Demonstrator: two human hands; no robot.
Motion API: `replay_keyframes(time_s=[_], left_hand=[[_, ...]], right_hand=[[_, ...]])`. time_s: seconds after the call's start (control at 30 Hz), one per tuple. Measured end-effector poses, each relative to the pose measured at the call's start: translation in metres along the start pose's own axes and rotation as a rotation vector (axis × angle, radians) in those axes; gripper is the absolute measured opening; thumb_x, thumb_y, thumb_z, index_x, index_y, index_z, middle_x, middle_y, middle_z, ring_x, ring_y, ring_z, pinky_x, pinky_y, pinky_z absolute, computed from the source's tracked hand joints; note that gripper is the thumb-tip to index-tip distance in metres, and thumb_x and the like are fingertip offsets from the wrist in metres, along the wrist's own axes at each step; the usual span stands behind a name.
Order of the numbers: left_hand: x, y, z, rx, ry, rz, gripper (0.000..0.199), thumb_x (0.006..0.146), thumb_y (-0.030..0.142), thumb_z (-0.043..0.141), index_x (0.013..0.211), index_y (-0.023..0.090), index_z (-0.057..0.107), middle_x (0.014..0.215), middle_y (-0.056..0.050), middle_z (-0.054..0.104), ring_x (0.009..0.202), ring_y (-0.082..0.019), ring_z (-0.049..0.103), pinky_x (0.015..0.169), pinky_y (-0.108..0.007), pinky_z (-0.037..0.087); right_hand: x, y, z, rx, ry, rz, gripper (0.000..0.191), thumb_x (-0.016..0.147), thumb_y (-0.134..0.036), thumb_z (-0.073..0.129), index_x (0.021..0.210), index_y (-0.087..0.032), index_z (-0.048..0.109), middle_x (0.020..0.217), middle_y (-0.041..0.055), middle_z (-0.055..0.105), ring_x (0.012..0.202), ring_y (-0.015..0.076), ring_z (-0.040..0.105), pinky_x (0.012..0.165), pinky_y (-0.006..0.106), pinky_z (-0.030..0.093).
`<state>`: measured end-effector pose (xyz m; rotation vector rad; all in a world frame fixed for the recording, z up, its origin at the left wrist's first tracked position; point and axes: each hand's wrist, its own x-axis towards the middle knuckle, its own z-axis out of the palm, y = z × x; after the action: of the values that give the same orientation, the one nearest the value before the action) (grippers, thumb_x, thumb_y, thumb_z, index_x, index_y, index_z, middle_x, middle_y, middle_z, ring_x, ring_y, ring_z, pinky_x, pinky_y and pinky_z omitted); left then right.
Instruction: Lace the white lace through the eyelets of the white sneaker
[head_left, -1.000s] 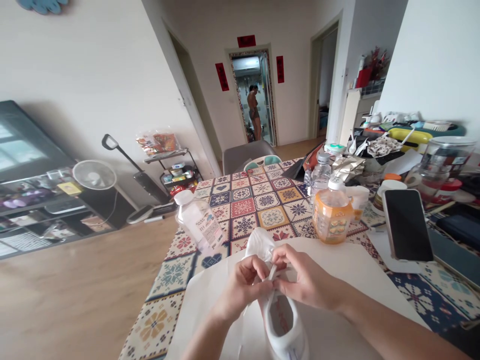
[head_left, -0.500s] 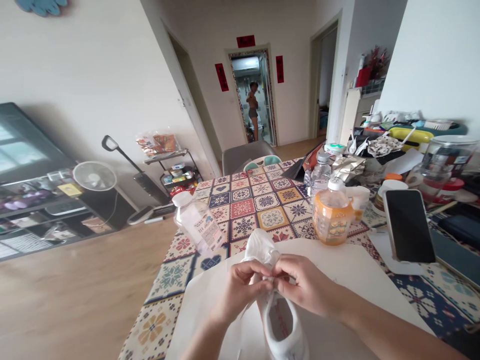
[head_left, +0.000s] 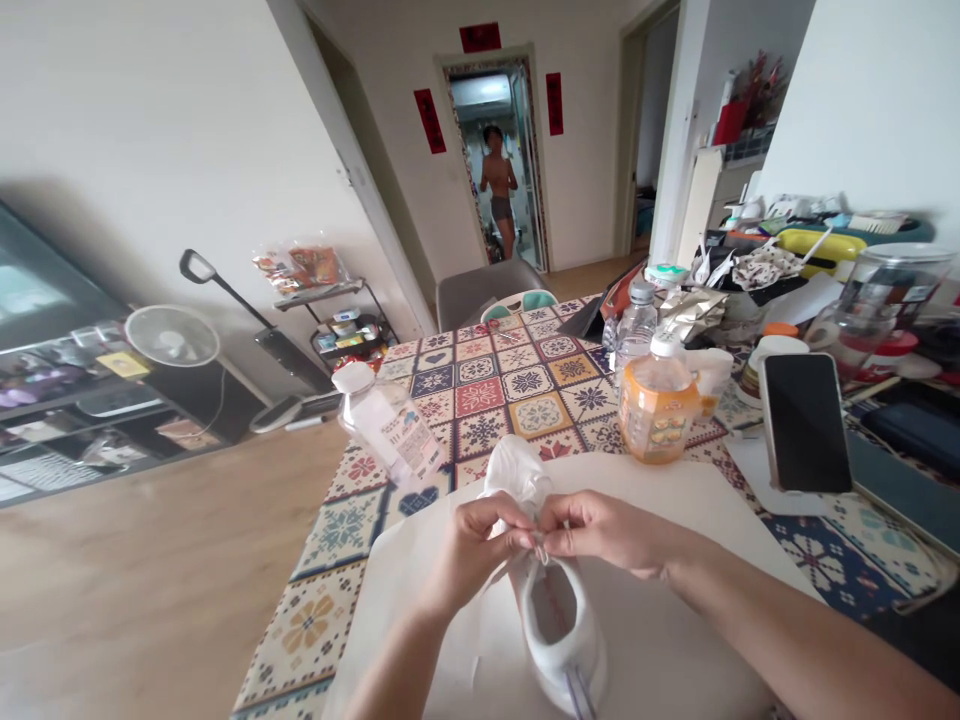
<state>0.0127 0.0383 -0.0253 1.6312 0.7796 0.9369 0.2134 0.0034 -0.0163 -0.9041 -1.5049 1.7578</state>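
Observation:
A white sneaker (head_left: 551,620) lies on a white sheet (head_left: 675,560) on the patterned table, toe pointing away from me. My left hand (head_left: 476,545) and my right hand (head_left: 600,530) meet over the shoe's tongue, each pinching a white lace (head_left: 534,550) between thumb and fingers. The shoe's opening faces up below my hands. Its toe (head_left: 514,470) shows beyond my fingers.
A clear bottle (head_left: 390,430) stands left of the shoe, an orange drink bottle (head_left: 656,405) and a propped phone (head_left: 802,425) to the right. Clutter fills the table's right side. A person (head_left: 497,200) stands in the far doorway. A fan (head_left: 169,340) sits on the floor at left.
My hands have lowered slightly and drawn closer over the laces. The view tilted up a little. The person in the doorway has turned and shifted.

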Motion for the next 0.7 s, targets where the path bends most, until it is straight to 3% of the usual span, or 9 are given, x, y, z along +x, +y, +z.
replay_keyframes(time_s=[0.17,0.27,0.37,0.53,0.63,0.7], left_hand=[[0.000,-0.008,0.000,0.012,0.009,-0.033,0.049,0.064,0.062,0.080,0.063,0.015,0.068,0.062,-0.001,0.058,0.059,-0.012,0.049,0.058,-0.024,0.038],[0.002,-0.011,-0.002,0.061,0.003,0.022,0.051,0.066,0.064,0.077,0.060,0.015,0.063,0.065,-0.001,0.056,0.064,-0.014,0.049,0.061,-0.025,0.038],[0.003,-0.010,-0.003,0.107,-0.034,0.046,0.046,0.074,0.059,0.074,0.061,0.016,0.063,0.071,-0.002,0.056,0.068,-0.015,0.051,0.065,-0.026,0.040],[0.003,-0.006,-0.004,0.134,-0.088,0.014,0.038,0.078,0.050,0.073,0.064,0.016,0.066,0.074,-0.002,0.057,0.069,-0.015,0.051,0.066,-0.026,0.040],[0.005,-0.006,-0.008,0.128,-0.100,-0.001,0.033,0.076,0.045,0.076,0.062,0.016,0.067,0.071,-0.002,0.058,0.068,-0.014,0.052,0.066,-0.025,0.040],[0.007,-0.009,-0.012,0.143,-0.114,-0.009,0.028,0.074,0.038,0.078,0.060,0.017,0.068,0.070,-0.002,0.058,0.067,-0.014,0.053,0.064,-0.025,0.041]], right_hand=[[-0.004,-0.006,0.005,-0.284,0.064,-0.047,0.024,0.070,-0.020,0.076,0.079,-0.017,0.054,0.077,-0.0040,0.048,0.072,0.0109,0.043,0.065,0.023,0.036],[-0.004,-0.002,0.008,-0.536,0.216,-0.239,0.026,0.081,-0.031,0.073,0.075,-0.018,0.052,0.078,-0.0023,0.051,0.072,0.0122,0.046,0.066,0.024,0.038],[-0.001,0.004,0.008,-0.777,0.302,-0.532,0.019,0.094,-0.033,0.061,0.082,-0.018,0.058,0.078,0.0012,0.058,0.073,0.0141,0.052,0.068,0.027,0.040],[0.001,0.004,0.007,-1.020,0.316,-0.900,0.023,0.102,-0.023,0.047,0.085,-0.018,0.061,0.081,0.0048,0.066,0.074,0.0149,0.055,0.068,0.029,0.039],[-0.002,-0.003,0.006,-0.997,0.324,-0.949,0.021,0.101,-0.021,0.049,0.083,-0.018,0.061,0.085,0.0056,0.067,0.079,0.0155,0.056,0.074,0.031,0.040],[-0.004,-0.007,0.004,-0.923,0.212,-0.911,0.021,0.100,-0.023,0.052,0.081,-0.018,0.061,0.084,0.0040,0.068,0.081,0.0151,0.058,0.079,0.032,0.040]])
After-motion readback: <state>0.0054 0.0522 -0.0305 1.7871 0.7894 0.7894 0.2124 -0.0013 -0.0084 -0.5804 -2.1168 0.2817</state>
